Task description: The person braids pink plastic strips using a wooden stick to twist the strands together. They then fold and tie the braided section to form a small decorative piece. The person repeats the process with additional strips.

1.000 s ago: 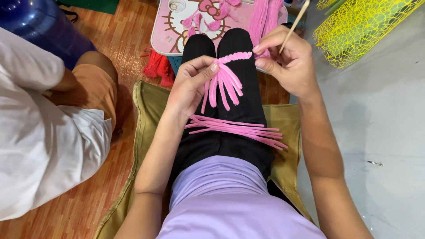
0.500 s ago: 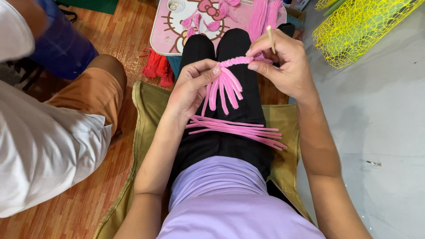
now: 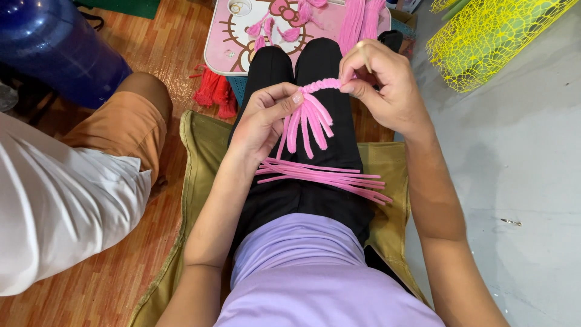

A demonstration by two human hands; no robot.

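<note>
Nearby, pink table [image 3: 230, 51], yellow mesh [image 3: 490, 36]; hands (both) pinch pink fringe [image 3: 308, 118].

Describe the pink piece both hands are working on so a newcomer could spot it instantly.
Start at the black trousers of the seated person. Above the knees, the left hand and right hand pinch a twisted pink pipe cleaner tassel. Unlike the loose straight pink stems on the lap, its strands hang from a wound top.
</note>
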